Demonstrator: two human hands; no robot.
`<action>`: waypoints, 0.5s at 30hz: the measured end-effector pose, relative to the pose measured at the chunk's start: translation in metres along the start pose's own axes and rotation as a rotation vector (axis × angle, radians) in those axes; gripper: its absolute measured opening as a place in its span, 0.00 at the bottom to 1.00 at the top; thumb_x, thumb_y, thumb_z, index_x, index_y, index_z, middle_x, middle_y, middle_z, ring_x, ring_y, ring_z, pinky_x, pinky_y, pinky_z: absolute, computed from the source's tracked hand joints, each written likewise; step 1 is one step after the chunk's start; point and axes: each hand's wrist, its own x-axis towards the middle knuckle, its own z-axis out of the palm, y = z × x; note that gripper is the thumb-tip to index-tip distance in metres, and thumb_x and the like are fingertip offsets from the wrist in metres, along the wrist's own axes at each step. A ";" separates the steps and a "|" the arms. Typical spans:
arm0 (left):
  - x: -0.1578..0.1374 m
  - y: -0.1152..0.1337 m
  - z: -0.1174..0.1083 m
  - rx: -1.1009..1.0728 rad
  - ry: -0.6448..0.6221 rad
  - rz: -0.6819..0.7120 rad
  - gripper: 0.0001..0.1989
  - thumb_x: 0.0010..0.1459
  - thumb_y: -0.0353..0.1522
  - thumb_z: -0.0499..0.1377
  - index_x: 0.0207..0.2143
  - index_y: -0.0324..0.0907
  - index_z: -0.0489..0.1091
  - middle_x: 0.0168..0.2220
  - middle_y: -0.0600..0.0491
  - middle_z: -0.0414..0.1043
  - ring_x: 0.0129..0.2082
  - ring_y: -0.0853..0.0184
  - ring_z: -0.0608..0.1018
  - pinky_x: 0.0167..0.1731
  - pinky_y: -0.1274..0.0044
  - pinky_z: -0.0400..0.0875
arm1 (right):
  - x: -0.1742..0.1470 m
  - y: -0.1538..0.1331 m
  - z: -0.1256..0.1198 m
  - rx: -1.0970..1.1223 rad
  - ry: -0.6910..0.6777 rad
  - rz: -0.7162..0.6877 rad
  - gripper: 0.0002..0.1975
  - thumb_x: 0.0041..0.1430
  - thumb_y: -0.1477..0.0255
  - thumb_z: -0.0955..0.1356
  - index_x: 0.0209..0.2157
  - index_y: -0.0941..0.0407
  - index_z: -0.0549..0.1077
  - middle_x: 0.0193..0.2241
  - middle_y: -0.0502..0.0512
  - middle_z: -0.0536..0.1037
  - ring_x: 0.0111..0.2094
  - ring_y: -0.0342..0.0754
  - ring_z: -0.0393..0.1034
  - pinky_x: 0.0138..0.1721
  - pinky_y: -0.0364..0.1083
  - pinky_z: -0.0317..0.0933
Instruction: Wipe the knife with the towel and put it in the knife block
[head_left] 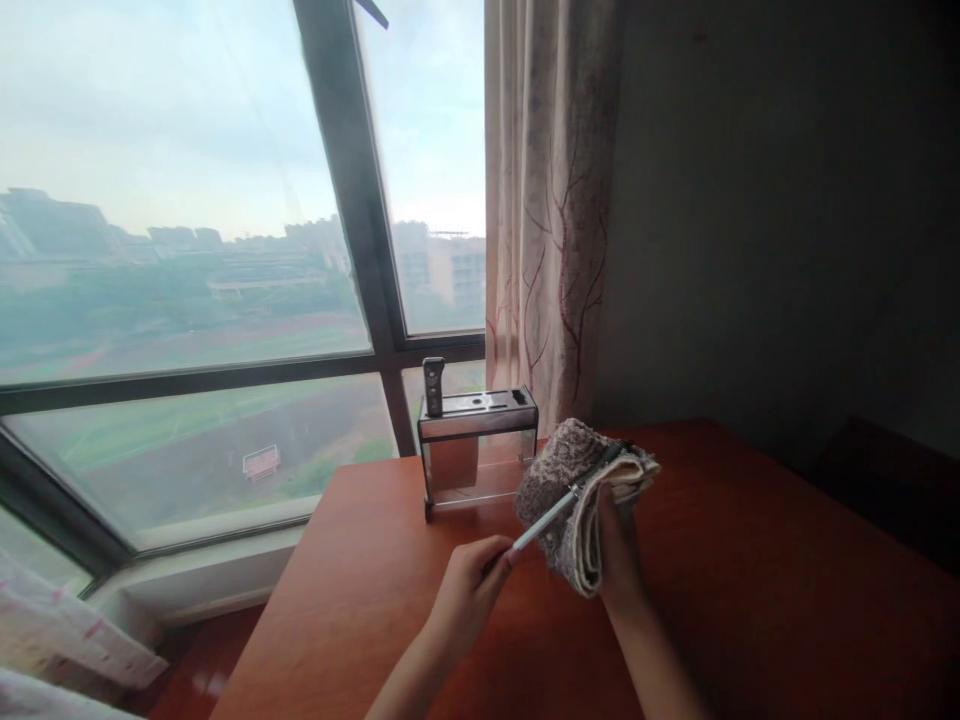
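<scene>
My left hand (474, 578) is closed around the end of a tool with a slim pale-blue handle (546, 522). A metal collar joins the handle to a dark head, which lies against a folded grey-brown fleecy cloth (559, 465); the head's kind I cannot make out. My right hand (619, 550) grips that cloth from the right and below, with its fingers mostly hidden by the folds. The cloth is held up above the table, its cream-coloured inner layers showing at the edge.
Just behind the cloth, a clear-sided knife block (480, 420) with a slotted top stands on the reddish-brown wooden table (375, 600). A black riveted knife handle (433, 388) sticks up from it. Beyond are a large window (187, 200) and a patterned curtain (551, 200).
</scene>
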 end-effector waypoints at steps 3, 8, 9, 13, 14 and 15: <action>-0.002 -0.002 0.004 -0.179 -0.122 -0.137 0.25 0.59 0.50 0.51 0.29 0.37 0.71 0.16 0.58 0.57 0.17 0.72 0.58 0.19 0.79 0.50 | 0.004 -0.003 -0.006 0.094 -0.142 0.162 0.22 0.49 0.52 0.71 0.41 0.50 0.76 0.39 0.52 0.81 0.37 0.52 0.76 0.40 0.51 0.69; -0.003 -0.007 0.012 -0.364 -0.275 -0.248 0.29 0.55 0.54 0.53 0.31 0.35 0.72 0.13 0.62 0.52 0.14 0.75 0.54 0.16 0.79 0.47 | -0.002 -0.016 -0.003 0.120 -0.241 0.251 0.31 0.45 0.39 0.64 0.36 0.49 0.79 0.36 0.58 0.82 0.39 0.58 0.76 0.40 0.59 0.69; -0.003 -0.008 0.013 -0.374 -0.272 -0.252 0.29 0.54 0.54 0.54 0.30 0.35 0.72 0.13 0.62 0.52 0.14 0.75 0.54 0.16 0.79 0.46 | -0.005 -0.017 -0.001 0.119 -0.241 0.254 0.32 0.44 0.38 0.63 0.36 0.49 0.79 0.36 0.58 0.82 0.39 0.59 0.75 0.39 0.59 0.69; -0.001 -0.012 0.015 -0.346 -0.197 -0.235 0.26 0.54 0.53 0.56 0.29 0.36 0.71 0.14 0.60 0.57 0.15 0.74 0.57 0.17 0.80 0.48 | -0.012 -0.012 0.002 0.090 -0.295 0.323 0.37 0.43 0.36 0.62 0.36 0.53 0.79 0.36 0.62 0.82 0.39 0.59 0.75 0.38 0.57 0.69; 0.000 -0.013 0.015 -0.318 -0.169 -0.220 0.26 0.54 0.52 0.56 0.29 0.36 0.72 0.15 0.59 0.59 0.15 0.74 0.59 0.18 0.80 0.49 | -0.013 -0.009 0.002 0.071 -0.309 0.339 0.36 0.43 0.37 0.64 0.37 0.54 0.79 0.35 0.62 0.82 0.39 0.59 0.75 0.37 0.56 0.69; 0.000 -0.013 0.014 -0.280 -0.136 -0.199 0.25 0.54 0.52 0.56 0.29 0.36 0.72 0.16 0.58 0.60 0.16 0.73 0.60 0.18 0.80 0.50 | -0.013 -0.006 0.003 0.060 -0.302 0.321 0.35 0.43 0.39 0.66 0.37 0.55 0.78 0.34 0.62 0.82 0.38 0.59 0.76 0.37 0.55 0.70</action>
